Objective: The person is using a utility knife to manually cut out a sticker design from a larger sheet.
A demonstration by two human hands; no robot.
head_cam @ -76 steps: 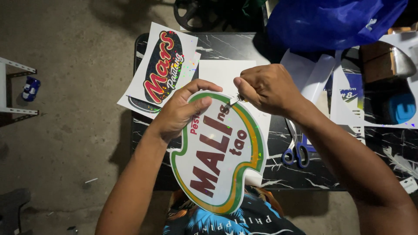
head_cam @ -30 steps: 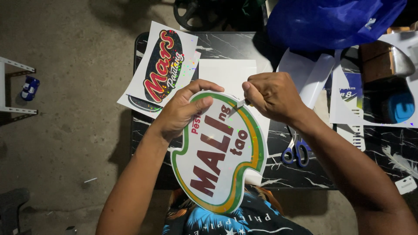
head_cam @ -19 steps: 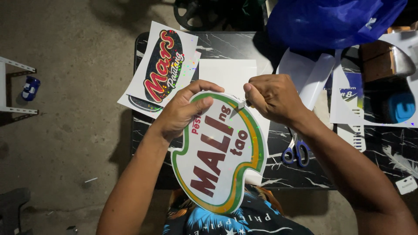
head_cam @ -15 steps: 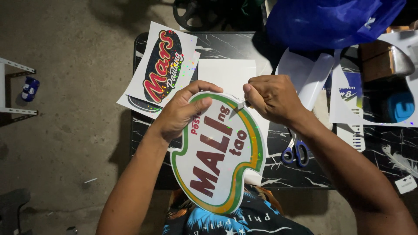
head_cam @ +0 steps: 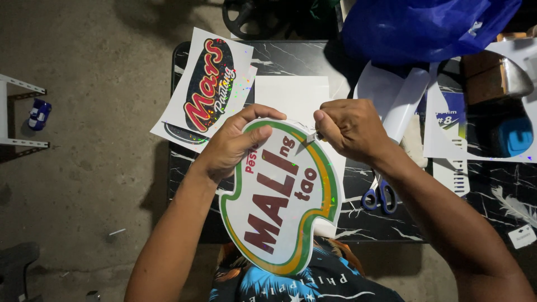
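A large cut-out sign (head_cam: 282, 215) with a white face, dark red letters and a green and yellow border is held tilted over my lap and the table's near edge. My left hand (head_cam: 235, 142) grips its upper left edge, thumb on the printed face. My right hand (head_cam: 349, 126) is closed on a small thin blade or tool whose tip touches the sign's top edge; the tool is mostly hidden by my fingers.
A black marble-patterned table (head_cam: 291, 61) carries glittery printed sticker sheets (head_cam: 210, 84), a blank white sheet (head_cam: 291, 95), blue-handled scissors (head_cam: 380, 196), more printed sheets (head_cam: 447, 120) and a blue plastic bag (head_cam: 425, 25). A white rack (head_cam: 14, 112) stands at left on the concrete floor.
My right hand has shifted slightly right, then back left, along the sign's top edge. The left hand and the sign have stayed nearly still.
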